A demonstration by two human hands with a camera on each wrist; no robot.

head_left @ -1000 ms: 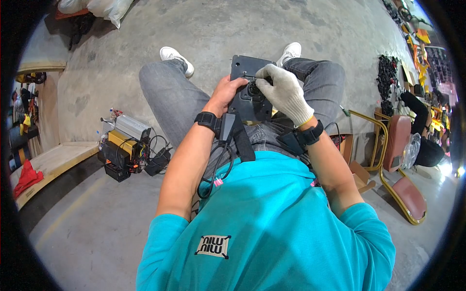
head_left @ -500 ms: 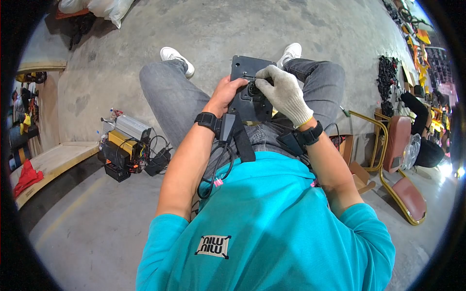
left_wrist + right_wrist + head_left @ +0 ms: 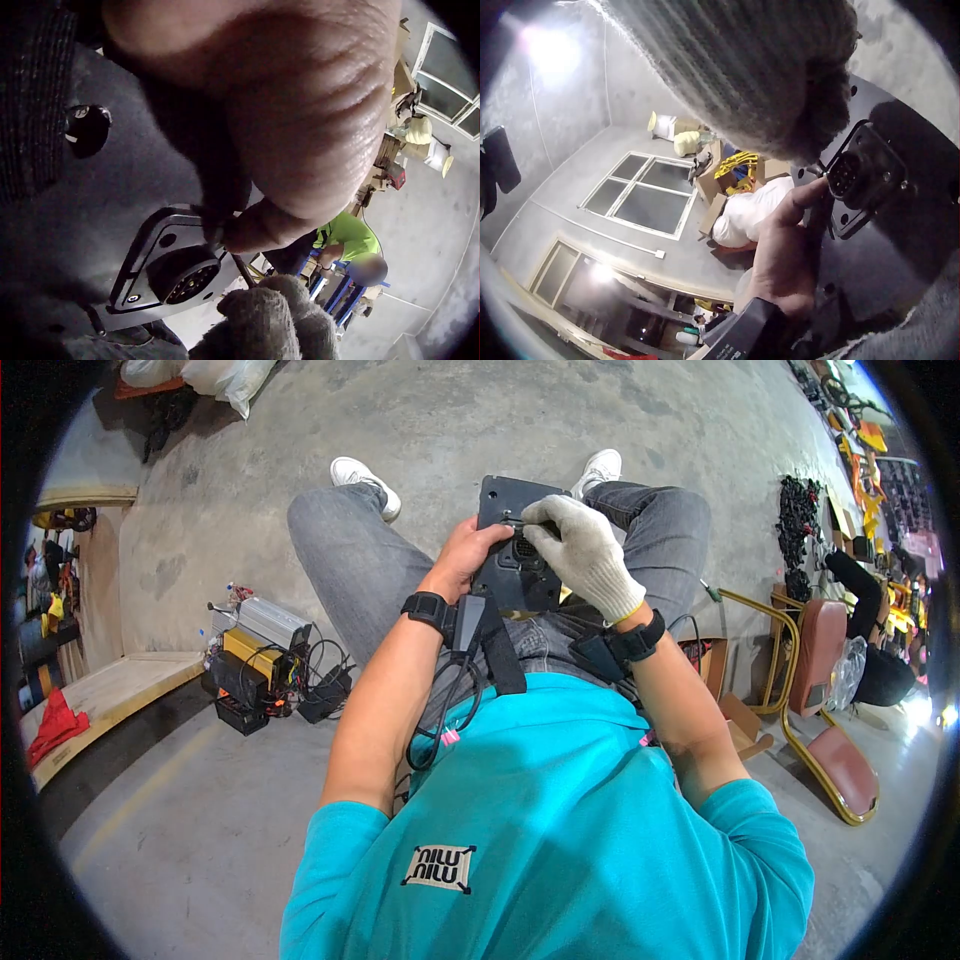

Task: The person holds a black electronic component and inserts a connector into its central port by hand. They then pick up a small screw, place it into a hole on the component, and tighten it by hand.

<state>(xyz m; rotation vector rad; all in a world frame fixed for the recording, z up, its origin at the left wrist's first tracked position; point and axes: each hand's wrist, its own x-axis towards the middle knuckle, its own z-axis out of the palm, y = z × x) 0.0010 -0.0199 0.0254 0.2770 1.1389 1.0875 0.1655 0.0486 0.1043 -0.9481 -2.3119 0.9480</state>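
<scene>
A dark flat plate (image 3: 510,580) is held between the person's thighs in the head view. Its round multi-pin connector (image 3: 845,178) sits in a raised frame, seen in the right wrist view. The bare left hand (image 3: 465,553) grips the plate's left edge, thumb on its face beside the connector. Over the plate, the gloved right hand (image 3: 585,552) has thumb and forefinger pinched together at a thin metal piece (image 3: 819,166) near the connector. In the left wrist view the gloved fingertips (image 3: 259,322) lie beside the left thumb; most of the thin piece is hidden.
A yellow and silver device (image 3: 257,650) with cables lies on the floor at left, near a wooden ledge (image 3: 120,695) with a red cloth. At right are a chair (image 3: 822,660) and cardboard pieces (image 3: 742,725). Another person (image 3: 352,244) in a bright green top is in the background.
The plate has shifted and tilted slightly. The gloved right hand has moved a little to the left with its fingers still pinched; the left hand keeps its grip.
</scene>
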